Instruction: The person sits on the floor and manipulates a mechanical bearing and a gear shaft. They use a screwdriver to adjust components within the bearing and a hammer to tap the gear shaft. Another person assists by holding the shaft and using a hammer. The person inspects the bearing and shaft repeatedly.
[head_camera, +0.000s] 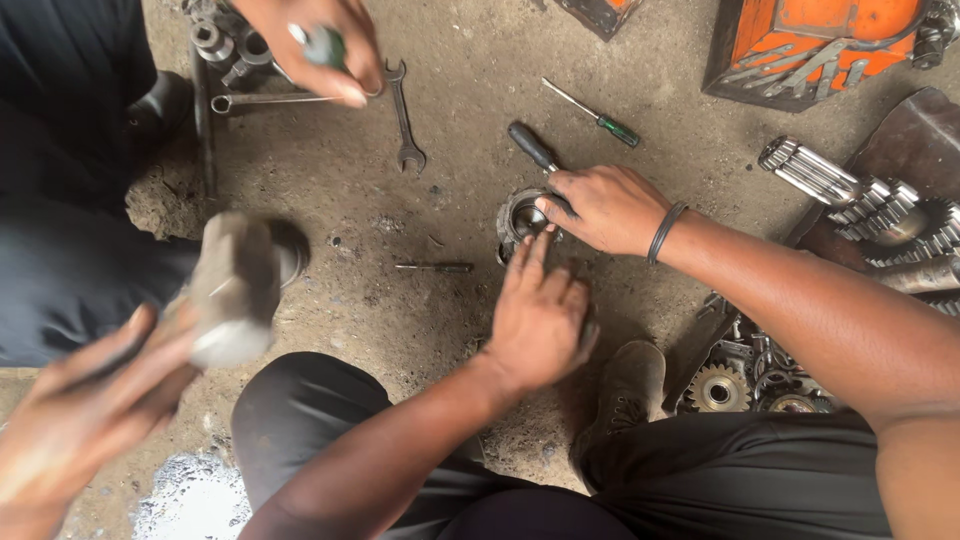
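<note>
A round metal ring part (520, 215) lies on the dirty concrete floor. My right hand (605, 208) reaches in from the right, closed on a black-handled screwdriver (531, 146) whose tip sits at the ring's rim. A black band circles that wrist. My left hand (540, 320) lies flat just below the ring, fingers stretched out, fingertips touching its near edge.
Another person's blurred hand (70, 420) swings a hammer (232, 290) at lower left. A second such hand (320, 45) at the top holds a green-handled tool. Spanners (404, 120), a green screwdriver (600, 118), a small punch (435, 267), gears and splined shafts (860, 200) and an orange casing (820, 45) lie around.
</note>
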